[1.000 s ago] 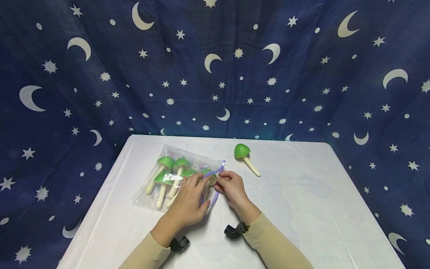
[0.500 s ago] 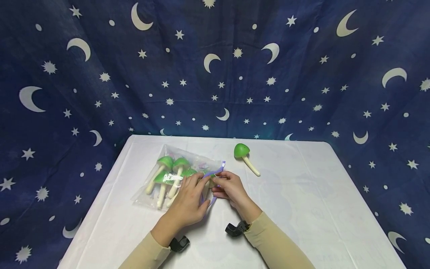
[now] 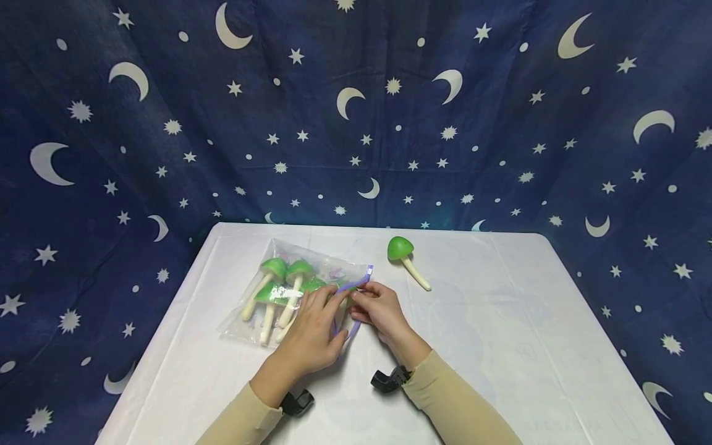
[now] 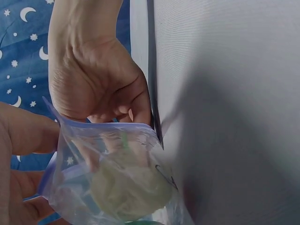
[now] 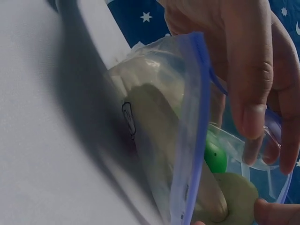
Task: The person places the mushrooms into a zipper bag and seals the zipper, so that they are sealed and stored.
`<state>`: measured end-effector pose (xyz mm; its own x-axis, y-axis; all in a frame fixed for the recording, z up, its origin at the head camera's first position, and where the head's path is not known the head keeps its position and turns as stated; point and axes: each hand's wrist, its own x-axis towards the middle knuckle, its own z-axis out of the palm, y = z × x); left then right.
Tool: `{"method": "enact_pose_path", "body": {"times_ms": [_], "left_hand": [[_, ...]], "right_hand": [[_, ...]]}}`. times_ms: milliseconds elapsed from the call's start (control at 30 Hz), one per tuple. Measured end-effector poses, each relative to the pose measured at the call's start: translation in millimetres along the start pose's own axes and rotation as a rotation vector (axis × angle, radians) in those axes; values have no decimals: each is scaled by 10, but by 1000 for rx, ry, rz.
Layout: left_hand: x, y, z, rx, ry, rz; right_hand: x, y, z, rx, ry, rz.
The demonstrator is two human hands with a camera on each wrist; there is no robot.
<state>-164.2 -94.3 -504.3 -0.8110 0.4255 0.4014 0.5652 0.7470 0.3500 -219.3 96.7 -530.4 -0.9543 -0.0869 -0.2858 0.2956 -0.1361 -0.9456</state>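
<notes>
A clear zip bag [image 3: 342, 264] with a purple zip edge lies on the left half of the table, its mouth facing right. Several green-capped toy mushrooms [image 3: 274, 269] show through the plastic. My left hand [image 3: 314, 335] lies over the mouth end and grips the upper edge, so the mouth gapes in the right wrist view. At the mouth, my right hand [image 3: 385, 314] pinches a toy mushroom [image 5: 239, 190] just inside the opening, its thumb [image 5: 276, 213] against the cap's pale underside. Fingers partly hide this mushroom in the head view.
Another green-capped toy mushroom [image 3: 400, 248] lies loose behind the right hand, its pale stem pointing to the front right. A white cloth covers the table [image 3: 500, 346]. Behind it hangs a dark blue curtain [image 3: 311, 179] with moons and stars.
The right hand has shifted slightly left into the bag's mouth, and the mushroom it pinches is deeper inside. The left hand and the loose mushroom stay put.
</notes>
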Motion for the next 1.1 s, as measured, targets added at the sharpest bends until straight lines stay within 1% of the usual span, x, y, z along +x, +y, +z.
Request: {"method": "enact_pose_path", "body": {"times_ms": [133,167,400,700,800,967,1100], "left_hand": [[-2,4,-9,-2,-14,-6],[-3,5,-10,-2,-16,-8],[2,8,-7,-10,-3,-3],[-3,15,-15,-13,2,-7],[-6,17,-15,-12,-2,-10],[-3,20,-10,-7,1,-5],[11,26,-2,-8,12,3]], "right_hand": [[-5,-2,11,-31,58,-50],[-5,-6,14,-39,66,-51],[14,-13,33,-73,15,-7],[-3,-21,58,-81,22,-19],[-15,-28,68,-67,47,-33],[-20,-35,106,-14,107,-60],[-7,-4,158,19,123,-101]]}}
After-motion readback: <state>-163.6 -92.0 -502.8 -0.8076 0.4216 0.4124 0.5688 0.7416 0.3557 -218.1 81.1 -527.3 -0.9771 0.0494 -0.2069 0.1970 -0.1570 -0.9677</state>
